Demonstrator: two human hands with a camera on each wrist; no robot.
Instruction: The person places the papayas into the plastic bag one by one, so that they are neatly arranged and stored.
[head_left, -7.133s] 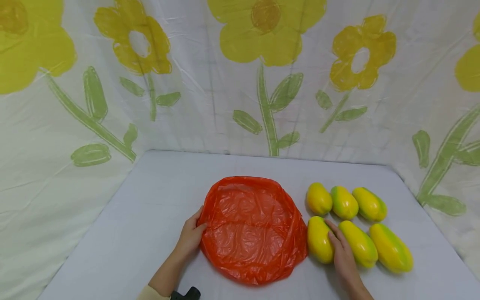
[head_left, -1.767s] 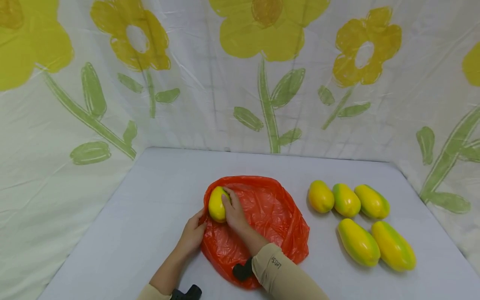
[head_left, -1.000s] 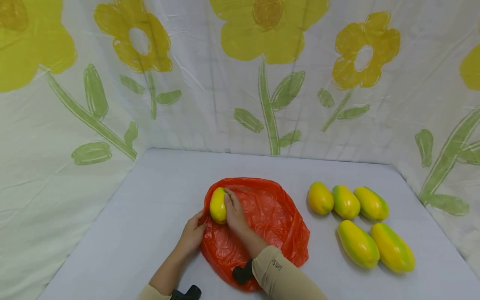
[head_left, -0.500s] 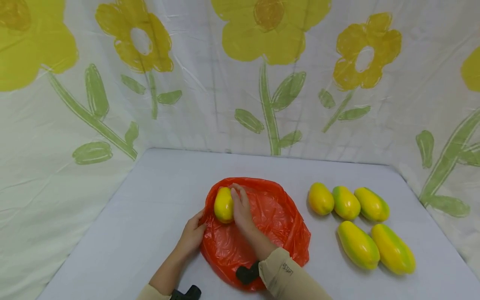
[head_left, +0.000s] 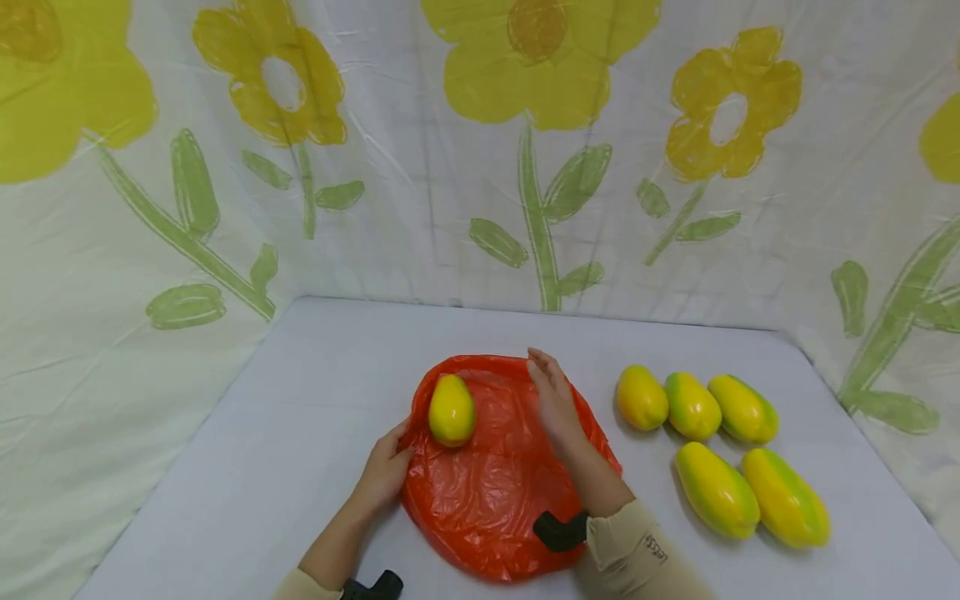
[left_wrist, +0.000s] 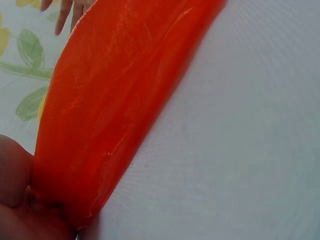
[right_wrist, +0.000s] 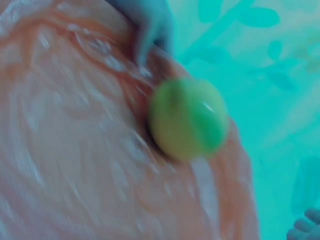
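A red plastic bag [head_left: 495, 517] lies spread with its mouth open on the table in the head view. My left hand [head_left: 382, 473] pinches its left rim, and the left wrist view shows the thumb and a finger on the red film [left_wrist: 110, 100]. Inside, near the left wall, rests a yellow-green papaya [head_left: 452, 411]; the same fruit [right_wrist: 190, 120] is blurred in the right wrist view. My right hand [head_left: 557, 407] hovers over the bag's right side with fingers extended and holds nothing, apart from the fruit.
Right of the bag, more papayas sit on the white table [head_left: 315, 358]: three in a back row [head_left: 692, 406] and two in front [head_left: 717, 490]. A flower-printed curtain [head_left: 390, 250] stands behind the table.
The right hand picked up the front-left papaya from the table and carried it left into the bag. Now it has let go and moved right. The left hand keeps its hold.
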